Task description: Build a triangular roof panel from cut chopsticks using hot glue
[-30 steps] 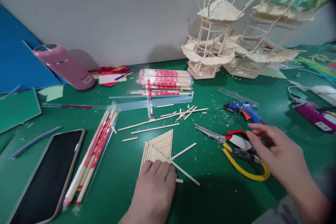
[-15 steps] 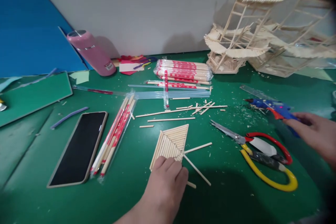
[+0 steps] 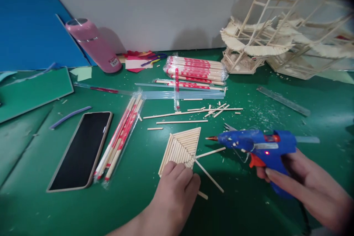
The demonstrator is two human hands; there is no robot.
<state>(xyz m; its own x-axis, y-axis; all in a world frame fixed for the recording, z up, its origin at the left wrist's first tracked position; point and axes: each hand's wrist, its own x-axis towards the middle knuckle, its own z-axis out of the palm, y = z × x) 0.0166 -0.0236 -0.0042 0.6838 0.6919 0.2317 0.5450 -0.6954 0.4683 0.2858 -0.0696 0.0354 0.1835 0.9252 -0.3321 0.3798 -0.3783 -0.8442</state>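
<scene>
On the green table [image 3: 249,206], close to the near edge, the person's left hand [image 3: 177,188] lies palm down with its fingers curled over the lower corner of a triangular panel of glued sticks [image 3: 184,145], pinning it flat against the surface. Two loose sticks [image 3: 208,153] fan out from that same corner, one pointing up to the right and one down to the right, and a short offcut lies just beside the knuckles. To the right, the right hand [image 3: 301,184] is wrapped around the grip of a blue glue gun [image 3: 257,143], holding it level above the table, with a small red light showing on its side and the orange trigger just ahead of the fingers. The copper nozzle points left and hangs near the right edge of the panel, apart from it. Farther back a scatter of cut sticks and splinters [image 3: 210,110] lies across the middle, and behind them a sealed bundle of red-printed chopsticks [image 3: 195,70]. Another wrapped few chopsticks [image 3: 121,136] lie slantwise next to a dark phone [image 3: 81,149], face up. A pink flask [image 3: 92,46] leans by the grey wall, touching a blue board [image 3: 27,25]. At the far right stands a tiered pavilion model of sticks [image 3: 265,37], and a clear ruler [image 3: 283,101] lies on the table in front of it.
</scene>
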